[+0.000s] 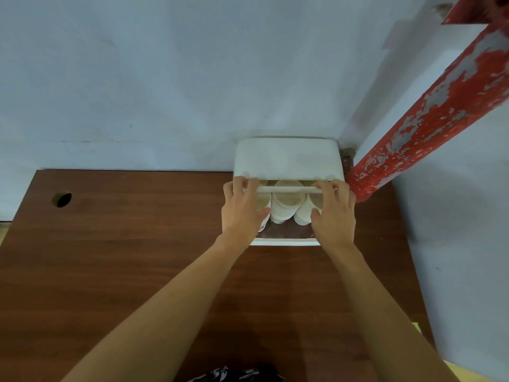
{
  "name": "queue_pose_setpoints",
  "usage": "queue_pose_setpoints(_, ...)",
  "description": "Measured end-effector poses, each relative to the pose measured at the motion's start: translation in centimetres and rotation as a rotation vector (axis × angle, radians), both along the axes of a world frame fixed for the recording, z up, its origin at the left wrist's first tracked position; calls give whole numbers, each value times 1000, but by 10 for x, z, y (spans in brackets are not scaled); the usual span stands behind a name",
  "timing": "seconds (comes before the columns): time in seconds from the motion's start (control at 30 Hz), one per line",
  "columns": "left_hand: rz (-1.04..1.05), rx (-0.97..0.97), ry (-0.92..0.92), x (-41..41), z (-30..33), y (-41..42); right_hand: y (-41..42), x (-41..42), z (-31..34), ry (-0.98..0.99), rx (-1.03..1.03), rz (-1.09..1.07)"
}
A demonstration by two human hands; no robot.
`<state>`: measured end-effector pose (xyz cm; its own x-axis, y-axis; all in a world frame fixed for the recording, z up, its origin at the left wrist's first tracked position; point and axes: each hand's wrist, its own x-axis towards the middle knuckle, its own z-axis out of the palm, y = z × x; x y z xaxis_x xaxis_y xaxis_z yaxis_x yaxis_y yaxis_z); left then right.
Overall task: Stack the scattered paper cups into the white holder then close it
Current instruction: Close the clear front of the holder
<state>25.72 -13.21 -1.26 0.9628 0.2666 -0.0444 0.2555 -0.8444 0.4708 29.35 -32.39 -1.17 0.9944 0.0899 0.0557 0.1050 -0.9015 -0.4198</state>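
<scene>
The white holder (286, 158) stands at the back right of the wooden table, against the wall. Inside it I see stacks of paper cups (287, 205) side by side behind a clear front. A white bar on the edge of the holder's cover (289, 189) crosses above the cups. My left hand (243, 213) grips the left end of that bar, fingers curled over it. My right hand (334, 216) grips the right end the same way. Parts of the outer cup stacks are hidden by my hands.
The brown wooden table (137, 257) has a round cable hole (62, 199) at its back left. A red peeling pipe (429, 117) rises diagonally just right of the holder. Pale walls close in behind and on the right.
</scene>
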Motion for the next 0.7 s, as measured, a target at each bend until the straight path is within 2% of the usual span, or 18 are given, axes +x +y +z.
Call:
queue_pose_setpoints(0.2,-46,-19,-12,-2,0,0,-4,15,2,31,2,-21)
queue_pose_setpoints(0.4,-19,53,-29,4,0,0,-24,15,4,-1,-108,149)
queue_pose_setpoints(0.7,13,40,-47,5,-7,-10,-21,24,4,-95,-47,70)
